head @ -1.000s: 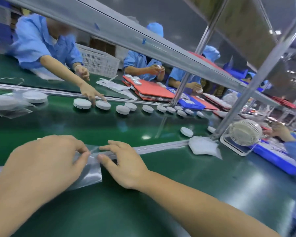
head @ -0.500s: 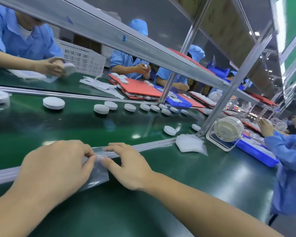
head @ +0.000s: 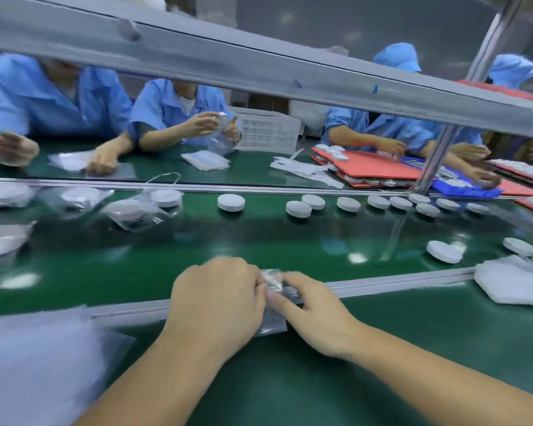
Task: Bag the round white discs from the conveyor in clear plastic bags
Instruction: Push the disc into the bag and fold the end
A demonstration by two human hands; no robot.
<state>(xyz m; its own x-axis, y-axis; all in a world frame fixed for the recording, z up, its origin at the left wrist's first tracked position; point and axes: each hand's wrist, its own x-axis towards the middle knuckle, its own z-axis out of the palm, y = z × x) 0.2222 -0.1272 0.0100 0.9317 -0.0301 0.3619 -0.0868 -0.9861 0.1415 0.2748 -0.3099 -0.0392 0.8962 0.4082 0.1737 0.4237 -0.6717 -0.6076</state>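
Note:
A clear plastic bag [head: 274, 315] lies on the green bench at the conveyor's near rail. My left hand [head: 216, 305] and my right hand [head: 314, 312] both pinch its upper edge between thumb and fingers. Several round white discs lie bare on the green belt, one [head: 231, 202] in the middle and another [head: 443, 251] at the near right. Bagged discs [head: 126, 210] lie on the belt at the left.
A pile of clear bags [head: 37, 364] lies at my near left and a white stack [head: 514, 285] at the right. People in blue work across the belt, with a white basket [head: 268, 132] and red trays [head: 373, 166]. A grey beam [head: 259, 69] crosses overhead.
My view has swung left, so the fan is out of sight and bagged discs show at the left. Both hands stay at the bag's edge, closer together and pinching it.

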